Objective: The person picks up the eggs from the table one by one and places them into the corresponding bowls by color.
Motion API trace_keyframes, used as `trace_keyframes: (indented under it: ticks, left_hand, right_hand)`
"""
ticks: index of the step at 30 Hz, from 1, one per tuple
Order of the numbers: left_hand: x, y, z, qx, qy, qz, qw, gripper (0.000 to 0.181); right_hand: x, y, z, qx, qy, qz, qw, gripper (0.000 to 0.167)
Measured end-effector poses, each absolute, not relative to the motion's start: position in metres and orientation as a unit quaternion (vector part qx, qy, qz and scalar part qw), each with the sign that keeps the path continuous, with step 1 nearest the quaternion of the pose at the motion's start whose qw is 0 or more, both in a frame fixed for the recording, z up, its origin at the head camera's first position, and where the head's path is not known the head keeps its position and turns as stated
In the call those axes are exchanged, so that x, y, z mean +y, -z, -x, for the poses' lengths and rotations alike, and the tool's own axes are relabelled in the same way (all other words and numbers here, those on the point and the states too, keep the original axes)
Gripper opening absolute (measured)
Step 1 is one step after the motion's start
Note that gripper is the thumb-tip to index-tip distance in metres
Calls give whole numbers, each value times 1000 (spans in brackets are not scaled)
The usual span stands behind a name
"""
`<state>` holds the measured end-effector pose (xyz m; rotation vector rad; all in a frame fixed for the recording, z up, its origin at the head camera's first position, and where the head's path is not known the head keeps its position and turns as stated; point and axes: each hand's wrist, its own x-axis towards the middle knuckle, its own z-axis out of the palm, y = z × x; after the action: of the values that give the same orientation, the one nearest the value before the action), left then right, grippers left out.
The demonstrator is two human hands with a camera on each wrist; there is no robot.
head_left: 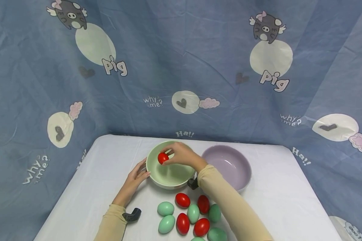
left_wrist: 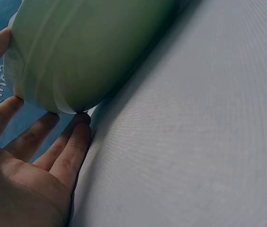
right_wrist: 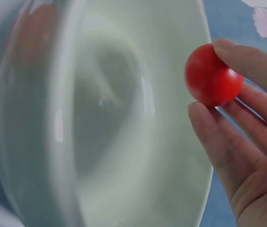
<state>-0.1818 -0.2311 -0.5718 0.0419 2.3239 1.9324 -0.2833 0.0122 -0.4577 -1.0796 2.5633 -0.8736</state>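
The right hand (head_left: 182, 155) pinches one red egg (head_left: 163, 158) over the green bowl (head_left: 181, 174), near the far edge of the white table (head_left: 277, 187). The left hand (head_left: 133, 182), with fingers spread, touches this bowl's left side (the purple bowl (head_left: 233, 164) stands to its right). Toward the near edge lie other red eggs (head_left: 183, 224) and green eggs (head_left: 167, 224).

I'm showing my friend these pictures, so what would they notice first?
Probably the shiny red egg that the right hand pinches over the green bowl, while the left hand touches that bowl's side. Next, perhaps, the loose red eggs and green eggs nearer the person, or the cartoon pigs high on the blue cloth behind.
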Motion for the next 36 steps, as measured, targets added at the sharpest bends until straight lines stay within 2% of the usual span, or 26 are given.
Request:
trace_keyframes:
  ticks: [18,36]
  left_hand:
    - [-231,570,182,760,-646,-34,56,67]
    - [-232,569,180,759,-648,-21,63,69]
  right_hand:
    - [-20,462,282,891,150,401,151,43]
    - [-28,465,281,902,110,382,169,46]
